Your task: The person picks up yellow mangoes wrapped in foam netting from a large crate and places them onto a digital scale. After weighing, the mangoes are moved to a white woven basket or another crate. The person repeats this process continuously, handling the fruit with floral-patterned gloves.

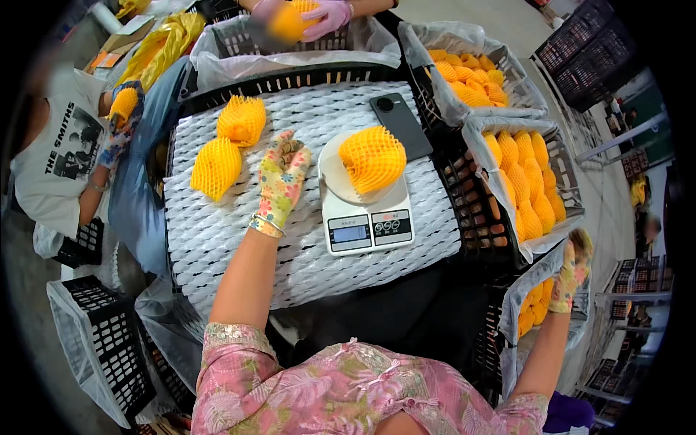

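Note:
My left hand [280, 185], in a floral glove, hovers over the white foam-net padding [239, 261] with its fingers slightly curled and nothing in them. Just left of it lie two yellow foam-net-wrapped pieces [241, 120], probably fruit. To its right, a white digital kitchen scale [340, 247] carries another wrapped piece [374, 159] on its round plate. My right hand [570, 277], gloved alike, reaches out to the plastic-lined crate [511, 315] at lower right, by its outer side. Wrapped pieces [535, 307] lie in that crate. Whether the right fingers grip anything cannot be made out.
A dark smartphone [401, 125] lies behind the scale. Two lined crates of wrapped pieces [470, 81] [524, 185] stand along the right. Across the padding, a person's pink-gloved hands [329, 19] work above a lined crate [293, 79]. Another person [65, 141] is at left, near black crates [117, 348].

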Available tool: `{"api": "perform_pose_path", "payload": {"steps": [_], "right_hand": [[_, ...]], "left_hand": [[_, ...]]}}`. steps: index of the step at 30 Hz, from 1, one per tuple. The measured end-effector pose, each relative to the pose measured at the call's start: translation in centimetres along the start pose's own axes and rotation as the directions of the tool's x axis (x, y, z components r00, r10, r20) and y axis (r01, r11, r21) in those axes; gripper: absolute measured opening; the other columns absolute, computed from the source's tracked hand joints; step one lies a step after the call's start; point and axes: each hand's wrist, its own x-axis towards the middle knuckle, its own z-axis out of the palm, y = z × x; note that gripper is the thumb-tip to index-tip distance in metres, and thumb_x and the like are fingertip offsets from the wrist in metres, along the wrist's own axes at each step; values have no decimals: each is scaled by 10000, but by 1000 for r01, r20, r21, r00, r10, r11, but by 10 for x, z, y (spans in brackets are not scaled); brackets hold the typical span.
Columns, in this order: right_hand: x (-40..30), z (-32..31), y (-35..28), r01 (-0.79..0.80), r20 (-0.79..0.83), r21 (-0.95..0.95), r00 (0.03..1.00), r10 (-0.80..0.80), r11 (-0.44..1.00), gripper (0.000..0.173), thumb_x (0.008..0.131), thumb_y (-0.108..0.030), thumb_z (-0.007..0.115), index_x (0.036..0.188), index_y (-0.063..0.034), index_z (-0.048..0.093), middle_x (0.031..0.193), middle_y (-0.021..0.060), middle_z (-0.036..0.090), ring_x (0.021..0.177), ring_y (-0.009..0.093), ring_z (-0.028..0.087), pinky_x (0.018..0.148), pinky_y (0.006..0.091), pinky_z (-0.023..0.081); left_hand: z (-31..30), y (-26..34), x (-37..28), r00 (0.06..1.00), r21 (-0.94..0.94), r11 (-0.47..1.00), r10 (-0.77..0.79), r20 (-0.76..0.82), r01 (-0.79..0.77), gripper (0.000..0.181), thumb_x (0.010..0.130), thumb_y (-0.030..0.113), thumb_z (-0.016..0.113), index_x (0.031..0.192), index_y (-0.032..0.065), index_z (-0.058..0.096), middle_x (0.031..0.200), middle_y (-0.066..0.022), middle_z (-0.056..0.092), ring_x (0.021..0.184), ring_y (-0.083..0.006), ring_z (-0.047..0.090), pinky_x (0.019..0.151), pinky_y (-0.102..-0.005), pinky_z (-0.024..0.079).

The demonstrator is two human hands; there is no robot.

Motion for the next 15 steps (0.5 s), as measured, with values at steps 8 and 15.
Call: {"api": "perform_pose_path", "payload": {"steps": [8, 15], "right_hand": [[-27, 214, -157, 526, 634, 114, 614, -469, 843, 509, 716, -86, 732, 1206, -76, 593, 1350, 145, 474, 1259, 294, 452, 1057, 389, 349], [-14, 279, -183, 663, 827, 217, 266, -496, 717, 762, 672, -175, 751, 1369, -158, 444, 1434, 169, 375, 1314, 374, 375, 1052, 459, 357]], "left_hand": [[-12, -12, 0, 992, -103, 993, -75, -98, 65, 284, 950, 95, 539, 1204, -31, 560, 1071, -80, 626, 925, -136, 610, 837, -285, 506], [-8, -10, 1, 993, -71, 995, -82, -83, 77, 255, 934, 96, 569, 1156, -28, 589, 1003, -63, 637, 859, -106, 614, 756, -259, 509]]}}
